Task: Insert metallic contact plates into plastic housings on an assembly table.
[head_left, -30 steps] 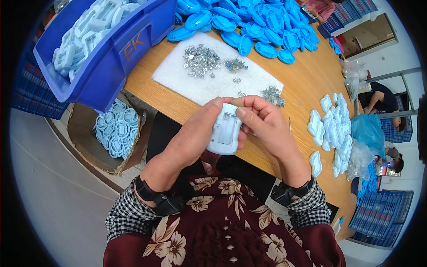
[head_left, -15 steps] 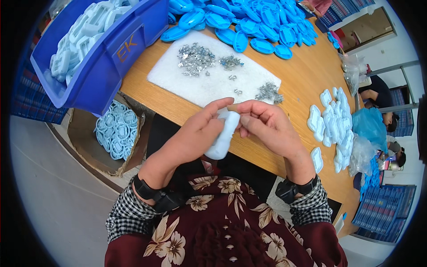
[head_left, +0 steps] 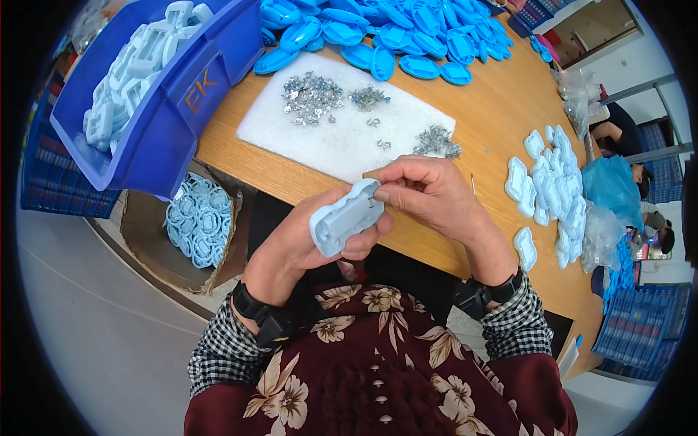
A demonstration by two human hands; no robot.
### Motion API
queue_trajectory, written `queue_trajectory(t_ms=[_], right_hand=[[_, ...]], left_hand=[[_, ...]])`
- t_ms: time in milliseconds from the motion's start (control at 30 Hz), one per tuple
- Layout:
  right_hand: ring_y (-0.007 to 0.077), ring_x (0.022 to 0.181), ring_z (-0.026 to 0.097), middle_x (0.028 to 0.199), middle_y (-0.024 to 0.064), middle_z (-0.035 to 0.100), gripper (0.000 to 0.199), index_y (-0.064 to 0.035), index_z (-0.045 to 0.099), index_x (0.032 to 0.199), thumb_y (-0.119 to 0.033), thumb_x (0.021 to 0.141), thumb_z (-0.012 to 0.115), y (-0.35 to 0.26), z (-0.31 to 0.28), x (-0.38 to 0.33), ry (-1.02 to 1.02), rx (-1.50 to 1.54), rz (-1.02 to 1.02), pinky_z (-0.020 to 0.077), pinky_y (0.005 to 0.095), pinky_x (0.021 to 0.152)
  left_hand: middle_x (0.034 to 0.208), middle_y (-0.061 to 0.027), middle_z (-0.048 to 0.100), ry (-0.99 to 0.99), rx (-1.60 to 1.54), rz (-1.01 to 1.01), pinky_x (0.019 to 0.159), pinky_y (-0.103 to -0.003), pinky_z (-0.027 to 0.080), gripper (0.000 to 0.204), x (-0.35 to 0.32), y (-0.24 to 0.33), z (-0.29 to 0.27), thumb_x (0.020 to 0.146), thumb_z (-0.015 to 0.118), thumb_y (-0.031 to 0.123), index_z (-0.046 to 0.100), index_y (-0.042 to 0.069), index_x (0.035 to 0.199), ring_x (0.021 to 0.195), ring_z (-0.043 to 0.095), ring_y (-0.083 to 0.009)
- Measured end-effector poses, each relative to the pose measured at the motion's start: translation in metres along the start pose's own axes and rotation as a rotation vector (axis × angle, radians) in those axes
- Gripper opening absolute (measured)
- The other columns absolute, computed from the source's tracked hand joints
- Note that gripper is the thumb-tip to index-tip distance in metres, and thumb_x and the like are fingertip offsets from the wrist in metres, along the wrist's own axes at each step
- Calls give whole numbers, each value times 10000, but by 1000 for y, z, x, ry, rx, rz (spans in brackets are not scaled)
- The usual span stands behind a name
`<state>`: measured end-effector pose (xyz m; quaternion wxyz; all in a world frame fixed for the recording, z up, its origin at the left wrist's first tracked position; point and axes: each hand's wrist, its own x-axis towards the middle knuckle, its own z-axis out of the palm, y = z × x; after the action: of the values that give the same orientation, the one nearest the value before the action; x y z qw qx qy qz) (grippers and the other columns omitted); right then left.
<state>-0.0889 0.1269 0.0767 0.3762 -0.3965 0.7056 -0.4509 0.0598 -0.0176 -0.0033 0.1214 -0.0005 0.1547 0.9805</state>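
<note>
A pale blue plastic housing point(head_left: 347, 220) is held above the table's near edge, its hollow, ribbed inside turned up. My left hand point(head_left: 291, 231) wraps round it from the left and below, with fingertips showing along its right side. At the far end of the housing, my right hand point(head_left: 438, 195) is closed in a pinch, thumb and forefinger on the end wall. Something small and dark shows by the thumb tip, too small to name. Beyond my hands lies a white foam mat point(head_left: 265, 120) bearing loose small metal parts point(head_left: 313, 96) in several heaps.
A blue bin point(head_left: 229, 62) of pale blue parts stands at the left, above a cardboard box point(head_left: 145, 229) of pale blue rings. Bright blue oval shells point(head_left: 425, 33) are heaped at the back. More pale blue housings point(head_left: 556, 185) lie right, beside plastic bags point(head_left: 602, 236).
The housing has turned in my left hand from its smooth outside to its hollow inside. My left fingers now show on its right side; my right hand stays at its far end.
</note>
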Motion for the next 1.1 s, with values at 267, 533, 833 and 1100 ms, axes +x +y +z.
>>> queue_trajectory(t_ms=[267, 533, 833, 1100], right_hand=[[82, 718, 563, 848, 33, 665, 438, -45, 566, 1045, -220, 780, 868, -16, 35, -30, 195, -221, -273, 494, 250, 680], [90, 718, 590, 791, 21, 625, 300, -13, 633, 1069, -103, 816, 766, 11, 13, -44, 180, -18, -227, 501, 266, 663], [84, 711, 595, 800, 13, 661, 206, -38, 697, 1056, -116, 869, 729, -18, -1, -16, -44, -156, -49, 493, 260, 659], [312, 829, 642, 903, 136, 676, 200, -55, 715, 996, -231, 915, 668, 24, -28, 54, 139, -792, -225, 509, 402, 741]], left_hand=[[1022, -79, 600, 472, 343, 379, 727, -317, 475, 438, 9, -1, 40, 1066, 355, 284, 471, 13, 1390, 804, 563, -164], [1161, -75, 634, 517, 852, 383, 922, -316, 495, 457, -19, 14, 37, 996, 500, 323, 525, 17, 1334, 1040, 626, -175], [1088, -123, 669, 17, 777, -121, 760, -293, 558, 624, -15, 48, 32, 1067, 413, 444, 352, 36, 1536, 825, 670, -158], [1094, -185, 678, 164, 183, 76, 777, -389, 594, 608, -7, 31, 10, 1074, 321, 390, 331, -13, 1529, 895, 698, -253]])
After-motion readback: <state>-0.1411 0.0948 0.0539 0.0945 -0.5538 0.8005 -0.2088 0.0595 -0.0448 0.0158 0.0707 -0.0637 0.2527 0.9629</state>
